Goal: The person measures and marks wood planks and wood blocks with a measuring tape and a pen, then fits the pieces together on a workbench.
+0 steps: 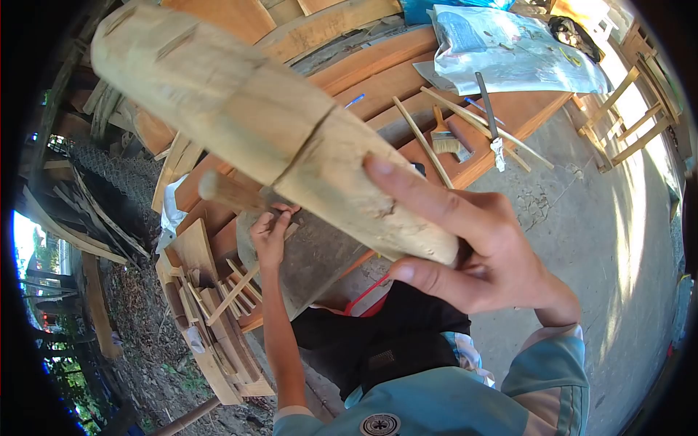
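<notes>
Close to the camera, a thick, club-shaped wooden mallet point(291, 138) fills the upper middle of the head view, with a dark groove around it. My right hand point(480, 254) is closed around its narrower end, thumb and index finger along the sides. Lower and farther away, my left hand point(270, 236) has its fingers pinched by a blurred wooden-handled tool point(231, 191); the tool's far end is hidden. Beneath that hand is a dark grey flat surface point(309, 251). A thin strip of wood point(234, 292) slants down from beside my left hand.
Reddish planks form the bench point(502, 149). On it lie a paintbrush point(445, 138), thin sticks point(422, 142) and a long dark-bladed tool point(487, 105). A plastic bag point(509, 47) rests at the back. Wood pieces point(218, 338) lie at left; a wooden chair point(640, 109) stands at right.
</notes>
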Motion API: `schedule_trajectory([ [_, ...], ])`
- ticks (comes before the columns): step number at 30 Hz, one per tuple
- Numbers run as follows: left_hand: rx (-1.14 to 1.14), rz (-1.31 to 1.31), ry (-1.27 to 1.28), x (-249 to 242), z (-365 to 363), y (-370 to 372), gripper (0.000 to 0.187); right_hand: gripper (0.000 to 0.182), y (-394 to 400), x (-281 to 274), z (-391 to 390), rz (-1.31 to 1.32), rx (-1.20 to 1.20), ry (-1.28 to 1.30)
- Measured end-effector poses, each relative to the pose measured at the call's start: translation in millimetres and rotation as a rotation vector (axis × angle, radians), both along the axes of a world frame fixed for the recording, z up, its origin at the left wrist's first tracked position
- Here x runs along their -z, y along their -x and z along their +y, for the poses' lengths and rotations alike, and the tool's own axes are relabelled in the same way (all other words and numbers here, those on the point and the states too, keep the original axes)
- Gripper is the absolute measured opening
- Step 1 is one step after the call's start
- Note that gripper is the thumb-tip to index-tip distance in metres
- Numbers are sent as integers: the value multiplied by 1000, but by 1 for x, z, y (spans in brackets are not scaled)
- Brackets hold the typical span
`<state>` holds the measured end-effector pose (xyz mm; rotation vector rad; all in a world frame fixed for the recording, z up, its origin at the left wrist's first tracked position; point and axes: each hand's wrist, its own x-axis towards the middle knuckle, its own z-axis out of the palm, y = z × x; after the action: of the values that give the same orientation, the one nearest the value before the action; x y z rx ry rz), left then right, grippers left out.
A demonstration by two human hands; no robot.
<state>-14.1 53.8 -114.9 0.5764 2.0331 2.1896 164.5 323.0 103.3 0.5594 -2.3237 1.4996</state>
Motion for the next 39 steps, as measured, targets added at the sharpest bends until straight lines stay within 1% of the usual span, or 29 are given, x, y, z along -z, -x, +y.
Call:
schedule_trajectory([
  [1,1,-53,-83,-1,1,1,10,63,-2,0,2,-34,23,29],
  [2,0,-106,-167,-4,1,3,12,64,-1,12,7,12,51,4],
  [3,-4,-159,-250,-5,1,4,14,65,-2,20,10,2,67,4],
  [4,50,-133,-264,-3,-2,7,20,66,-4,27,14,-8,82,4],
  [7,69,-71,-380,-2,-2,8,20,66,-13,47,24,-101,140,-18],
  [8,35,-49,-350,-3,-1,6,18,65,-15,52,25,-86,165,-11],
  [11,85,33,-265,0,-2,4,16,64,-22,67,27,-144,218,53],
  [15,101,79,-182,-1,-1,1,13,66,-31,84,30,-212,277,94],
  [20,126,72,-152,-2,-3,0,9,67,-41,88,33,-281,305,62],
  [24,95,123,-113,1,-1,0,12,66,-42,91,32,-242,306,47],
  [27,86,140,-91,2,1,1,13,65,-44,91,31,-269,281,26],
  [32,60,117,-73,-2,5,0,11,64,-38,79,29,-243,199,-84],
  [35,-28,86,116,-4,2,-4,10,62,-31,58,25,-202,133,-122],
  [36,-166,58,341,-4,-4,-9,10,61,-28,49,22,-181,109,-119],
  [39,-162,315,269,39,-20,9,12,59,-20,34,13,-53,64,-104],
])
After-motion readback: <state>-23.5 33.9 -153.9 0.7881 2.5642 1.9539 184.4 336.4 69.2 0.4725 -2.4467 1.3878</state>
